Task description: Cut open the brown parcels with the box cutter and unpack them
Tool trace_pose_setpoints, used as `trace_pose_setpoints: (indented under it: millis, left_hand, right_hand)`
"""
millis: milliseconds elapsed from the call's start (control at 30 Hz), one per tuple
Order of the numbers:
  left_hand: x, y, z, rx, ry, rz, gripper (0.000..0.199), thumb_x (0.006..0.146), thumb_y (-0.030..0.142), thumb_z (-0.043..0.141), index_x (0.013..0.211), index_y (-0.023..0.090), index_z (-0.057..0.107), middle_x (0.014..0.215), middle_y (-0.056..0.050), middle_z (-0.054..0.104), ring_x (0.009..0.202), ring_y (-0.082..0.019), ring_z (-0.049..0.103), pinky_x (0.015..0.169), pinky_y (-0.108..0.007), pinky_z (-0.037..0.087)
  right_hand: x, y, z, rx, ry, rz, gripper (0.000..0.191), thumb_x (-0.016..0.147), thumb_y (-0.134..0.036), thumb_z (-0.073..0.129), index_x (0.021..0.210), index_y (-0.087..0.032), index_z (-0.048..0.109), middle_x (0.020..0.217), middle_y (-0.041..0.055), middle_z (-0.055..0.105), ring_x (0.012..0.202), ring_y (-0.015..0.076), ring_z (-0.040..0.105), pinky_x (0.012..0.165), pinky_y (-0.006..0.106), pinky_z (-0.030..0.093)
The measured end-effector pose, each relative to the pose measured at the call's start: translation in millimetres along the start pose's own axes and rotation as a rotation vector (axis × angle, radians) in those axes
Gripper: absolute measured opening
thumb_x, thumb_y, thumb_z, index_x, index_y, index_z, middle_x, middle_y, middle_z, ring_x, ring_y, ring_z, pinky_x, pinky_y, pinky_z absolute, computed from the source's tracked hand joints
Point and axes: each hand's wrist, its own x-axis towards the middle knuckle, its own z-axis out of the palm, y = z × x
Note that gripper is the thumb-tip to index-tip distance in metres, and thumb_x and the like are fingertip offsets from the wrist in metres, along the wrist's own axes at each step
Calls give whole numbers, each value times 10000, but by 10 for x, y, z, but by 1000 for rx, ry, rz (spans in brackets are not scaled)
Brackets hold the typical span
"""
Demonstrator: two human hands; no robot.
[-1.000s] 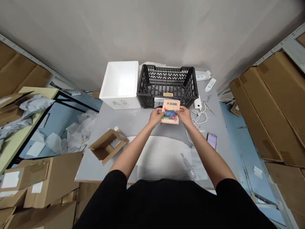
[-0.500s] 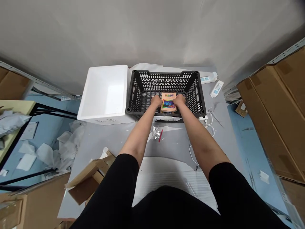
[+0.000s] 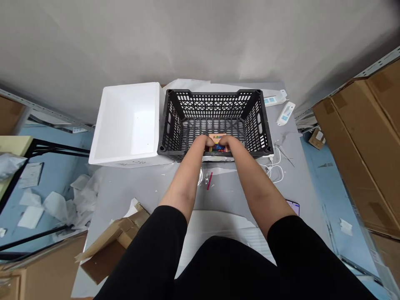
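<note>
My left hand (image 3: 201,142) and my right hand (image 3: 230,142) reach down into a black plastic crate (image 3: 215,92), just behind its front wall. Between them they hold a flat peach-coloured package (image 3: 218,143) with a colourful printed front. The fingers cover much of the package, and its lower part is hidden behind the crate's front rim. Nothing else shows inside the crate.
A white foam box (image 3: 125,160) stands against the crate's left side. Near the crate's right side lie a white cable (image 3: 276,173) and a white power strip (image 3: 271,99). A torn cardboard box (image 3: 114,246) sits at the table's front left. Large cardboard boxes (image 3: 353,158) stand at right.
My hands have carried the package from above the table, over the crate's front rim and down inside it. The view has tilted closer over the crate.
</note>
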Motion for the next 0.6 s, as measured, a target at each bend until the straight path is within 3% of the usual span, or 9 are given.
trace_pose_setpoints:
  millis: [100,167,200,233,300,367,400,500,600]
  left_hand:
    - [-186,59,-100,14,79,71,185,609,215,814,644,190,633,628,-60,663,786,-284,693,826,-393,556]
    - [-450,16,-174,-7,222,158,135,705,225,765,774,177,661,788,-83,699,1013,-292,673,983,-391,492]
    - [-644,-46,-189,-27,320,216,120,783,248,709,873,180,665,897,-88,705,1128,-279,631,1057,-395,439]
    - [-881,-138,-174,-80,526,355,129,852,267,642,942,177,665,960,-97,702,1165,-270,610,1085,-409,416]
    - [-1467,-417,-14,-115,825,530,208,952,286,504,1081,201,644,1104,-98,680,1214,-238,578,1111,-404,395]
    - [-2129,-805,354,-85,972,532,257,978,290,449,1157,221,621,1178,-104,650,1212,-235,574,1108,-404,401]
    - [-2457,-1027,612,-64,987,501,256,973,296,456,1155,224,622,1155,-108,649,1179,-243,588,1090,-409,418]
    - [-3317,-1709,1558,3,805,261,272,936,327,517,1173,250,625,1126,-118,641,1148,-278,595,1050,-444,459]
    - [-3925,-2257,2477,40,596,-119,458,864,404,633,1295,259,581,1283,-162,573,1229,-340,547,1059,-512,449]
  right_hand:
    - [-176,-140,-132,-100,31,22,229,659,-245,841,820,-140,716,854,139,726,1005,317,690,984,433,506]
    - [-444,-178,-314,-137,137,-159,231,802,-307,726,955,-135,708,1009,159,720,1112,307,648,1047,450,460]
    - [-641,-155,-427,-139,220,-321,244,876,-332,639,1024,-146,694,1069,150,709,1139,286,631,1059,448,450]
    - [-884,-93,-544,-122,289,-477,270,933,-346,549,1090,-166,675,1121,132,696,1157,261,617,1059,437,453]
    - [-1496,182,-744,-92,402,-637,311,987,-358,433,1165,-209,640,1177,103,668,1159,228,606,1038,415,468]
    - [-2234,675,-820,-106,533,-584,308,994,-353,394,1154,-225,624,1142,99,659,1115,228,613,1013,423,480]
    - [-2628,993,-792,-130,592,-507,302,988,-355,387,1135,-226,617,1103,103,657,1089,240,617,997,438,487]
    - [-3806,2047,-461,-227,608,-221,285,950,-378,405,1122,-240,586,1054,137,637,1009,285,626,944,474,508]
    - [-4771,2867,54,-332,461,-14,350,900,-426,465,1218,-290,519,1190,190,591,1191,352,545,1047,513,432]
